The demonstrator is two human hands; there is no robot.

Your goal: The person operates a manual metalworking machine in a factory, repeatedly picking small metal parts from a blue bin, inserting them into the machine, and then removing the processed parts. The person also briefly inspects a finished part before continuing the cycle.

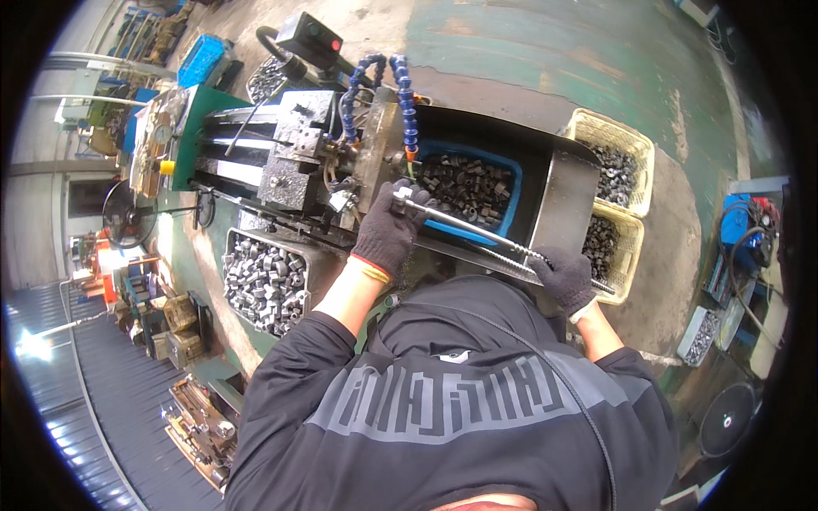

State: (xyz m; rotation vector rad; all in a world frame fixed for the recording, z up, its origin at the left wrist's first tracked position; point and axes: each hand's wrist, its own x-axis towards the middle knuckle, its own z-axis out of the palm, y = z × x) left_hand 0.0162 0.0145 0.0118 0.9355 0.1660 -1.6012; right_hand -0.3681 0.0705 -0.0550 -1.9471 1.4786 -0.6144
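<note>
Both my hands wear dark knit gloves. My left hand point(388, 232) is closed around the near-left end of a long, shiny metal rod point(464, 221), close to the machine's working head. A small bright metal piece point(403, 196) shows at that end, beside my fingers; whether it is fixed to the rod I cannot tell. My right hand point(564, 277) grips the rod's other end, its fingers partly hidden. Below it, a second thin, ridged rod point(511, 262) runs toward the right. Behind the rod, a blue crate point(514, 209) of dark metal parts sits in the machine's tray.
The metalworking machine point(294, 157) with blue segmented coolant hoses point(407, 106) stands ahead and left. A grey bin point(308, 281) of shiny metal parts is at left. Two cream crates point(641, 213) of parts stand right of the metal tray point(567, 192). A fan point(128, 213) is far left.
</note>
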